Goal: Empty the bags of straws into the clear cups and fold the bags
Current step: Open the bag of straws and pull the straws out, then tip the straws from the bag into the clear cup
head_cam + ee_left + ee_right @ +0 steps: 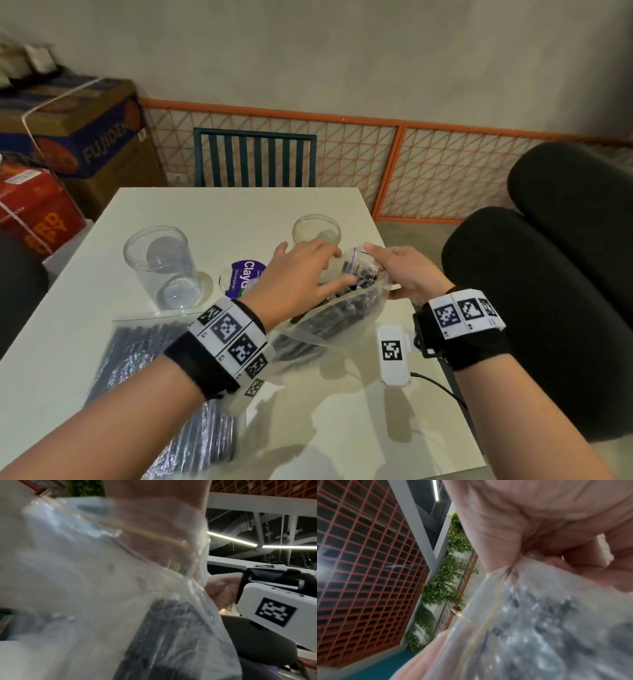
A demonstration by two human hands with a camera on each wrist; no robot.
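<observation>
A clear zip bag (346,315) full of black straws (363,274) is lifted off the white table (212,209) at centre right. My right hand (402,270) pinches its rim; the right wrist view shows thumb and finger squeezing the plastic (539,622). My left hand (301,274) spreads straight fingers at the bag's open mouth, thumb over the straws. The bag film (102,588) drapes across that palm in the left wrist view. Two clear cups stand empty: a tall one (161,267) on the left, another (317,229) just behind my left fingers. A second full straw bag (144,359) lies flat at front left.
A purple round lid (245,279) lies between the cups. A teal slatted chair (255,157) stands at the table's far edge. Cardboard boxes (68,126) are stacked at left, and a black padded chair (555,267) sits close on the right. A cable (442,387) trails off the right edge.
</observation>
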